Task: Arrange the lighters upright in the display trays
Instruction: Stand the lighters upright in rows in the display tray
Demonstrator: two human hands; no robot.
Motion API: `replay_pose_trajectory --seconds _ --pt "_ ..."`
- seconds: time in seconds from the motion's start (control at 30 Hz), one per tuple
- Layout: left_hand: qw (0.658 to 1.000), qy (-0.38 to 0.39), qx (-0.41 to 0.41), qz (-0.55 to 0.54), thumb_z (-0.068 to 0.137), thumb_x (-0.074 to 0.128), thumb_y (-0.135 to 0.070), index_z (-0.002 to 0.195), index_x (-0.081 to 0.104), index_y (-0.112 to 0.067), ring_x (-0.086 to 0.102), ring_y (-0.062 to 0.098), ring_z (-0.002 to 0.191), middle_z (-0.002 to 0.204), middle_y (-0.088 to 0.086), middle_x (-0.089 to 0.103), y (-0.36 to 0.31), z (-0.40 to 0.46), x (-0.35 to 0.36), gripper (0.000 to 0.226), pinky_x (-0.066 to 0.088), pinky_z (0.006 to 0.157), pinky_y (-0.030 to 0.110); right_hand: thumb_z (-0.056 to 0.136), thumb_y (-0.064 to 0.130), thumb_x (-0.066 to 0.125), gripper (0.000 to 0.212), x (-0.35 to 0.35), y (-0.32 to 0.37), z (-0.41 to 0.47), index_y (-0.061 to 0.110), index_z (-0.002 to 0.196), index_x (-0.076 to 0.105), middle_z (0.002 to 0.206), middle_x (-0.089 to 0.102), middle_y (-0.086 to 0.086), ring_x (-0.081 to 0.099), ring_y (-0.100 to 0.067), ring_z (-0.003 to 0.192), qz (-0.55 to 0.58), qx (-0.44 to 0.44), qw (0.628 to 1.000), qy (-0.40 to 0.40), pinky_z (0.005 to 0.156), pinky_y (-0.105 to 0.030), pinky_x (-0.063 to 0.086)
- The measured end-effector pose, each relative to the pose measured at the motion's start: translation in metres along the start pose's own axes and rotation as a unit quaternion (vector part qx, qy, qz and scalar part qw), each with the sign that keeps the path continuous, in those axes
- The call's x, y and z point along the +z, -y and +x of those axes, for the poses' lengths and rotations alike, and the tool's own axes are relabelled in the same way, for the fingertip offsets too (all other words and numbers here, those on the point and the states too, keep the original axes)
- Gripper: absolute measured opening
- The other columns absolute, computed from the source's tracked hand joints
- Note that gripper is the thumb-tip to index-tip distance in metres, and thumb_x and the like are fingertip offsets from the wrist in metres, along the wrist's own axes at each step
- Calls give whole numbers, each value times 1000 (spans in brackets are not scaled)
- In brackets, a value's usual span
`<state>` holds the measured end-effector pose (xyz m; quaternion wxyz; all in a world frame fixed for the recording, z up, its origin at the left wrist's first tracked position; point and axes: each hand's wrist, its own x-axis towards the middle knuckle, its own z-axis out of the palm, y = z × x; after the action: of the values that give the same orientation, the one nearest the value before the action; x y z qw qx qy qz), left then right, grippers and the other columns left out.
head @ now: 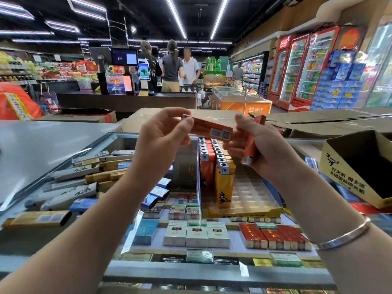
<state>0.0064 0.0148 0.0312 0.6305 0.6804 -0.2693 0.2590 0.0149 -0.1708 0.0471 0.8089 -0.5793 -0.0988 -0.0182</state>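
Above the glass counter my left hand grips an orange lighter that lies nearly level, its barcode label facing me. My right hand touches that lighter's right end and holds a second orange lighter, which points steeply down with its metal head lowest. Below my hands a clear display tray rests on the counter. Its left part carries two rows of upright lighters, orange on the left and yellow on the right. The tray's right part shows bare slots.
An open yellow lighter carton stands at the right on the counter. Cigarette packs and cartons lie under the glass. Flattened cardboard boxes lie behind the tray. People stand at a checkout counter further back.
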Motion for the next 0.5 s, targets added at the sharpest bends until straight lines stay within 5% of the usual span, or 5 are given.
replay_pose_trajectory --seconds 0.17,0.33,0.5 --pt "997 -19 6 78 89 56 -8 84 63 -21 55 0 50 59 -6 62 -2 4 -7 15 45 48 12 91 22 58 17 -9 3 3 6 89 52 59 67 -7 66 -17 52 0 -7 998 -58 44 -21 50" --pt "989 63 -113 71 82 65 -20 79 62 -17 53 1 50 58 -4 63 2 7 -15 5 44 46 14 92 23 56 16 -11 1 4 7 88 54 57 67 -4 66 -15 51 -13 -3 998 -66 45 -21 51" --pt "964 170 -174 106 62 71 -36 80 61 -13 55 7 47 58 1 66 3 4 -9 31 46 45 16 92 23 56 16 -11 -1 5 8 88 54 57 67 -4 66 -15 52 -21 -2 997 -69 46 -21 52"
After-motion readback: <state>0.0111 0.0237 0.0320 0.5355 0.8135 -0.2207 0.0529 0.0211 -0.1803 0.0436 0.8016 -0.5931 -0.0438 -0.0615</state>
